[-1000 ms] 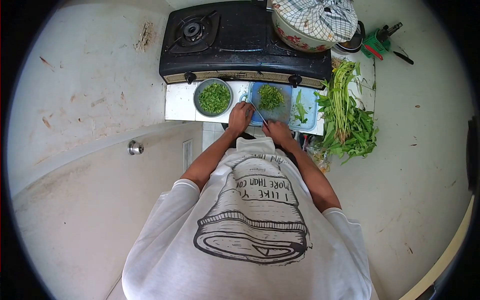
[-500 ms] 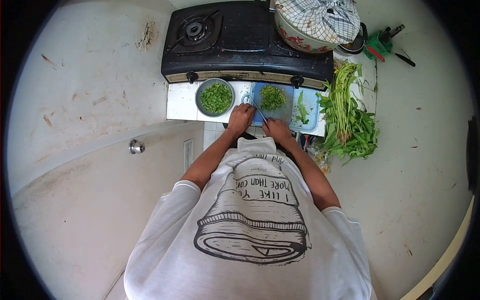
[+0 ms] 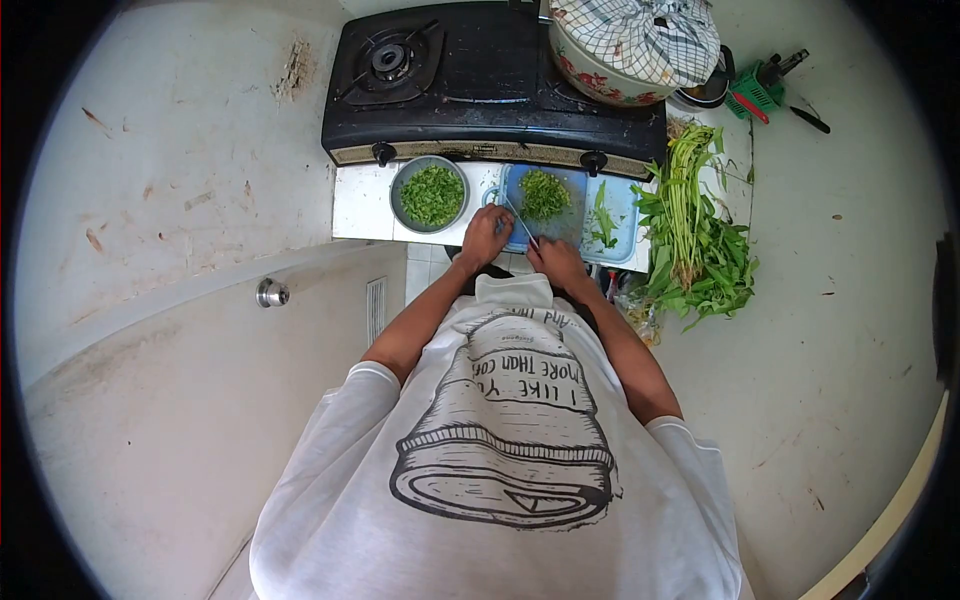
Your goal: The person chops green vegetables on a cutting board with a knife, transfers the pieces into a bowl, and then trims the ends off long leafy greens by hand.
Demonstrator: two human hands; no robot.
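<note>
My right hand [image 3: 556, 260] is closed round the handle of a knife [image 3: 523, 224], whose blade points up and left over the blue cutting board [image 3: 548, 232]. At the board's left edge is my left hand [image 3: 487, 233], its fingers bent near the blade tip; whatever it grips is too small to make out. Chopped greens [image 3: 545, 194] lie in a heap on the board, just beyond the knife. Left of the board stands a grey bowl [image 3: 396, 208] holding more chopped greens. A few loose leaves [image 3: 603, 218] rest on the light blue tray [image 3: 628, 236] to the right.
A black two-burner stove [image 3: 480, 118] spans the back of the white tiled counter [image 3: 362, 205]. On its right sits a floral pot [image 3: 600, 72] covered with a checked cloth [image 3: 640, 35]. Long leafy stems [image 3: 690, 225] hang over the right edge, near a green basket [image 3: 757, 92].
The fingers of my left hand have shifted slightly beside the blade. The knife has tilted a little; the greens and the bowl look the same.
</note>
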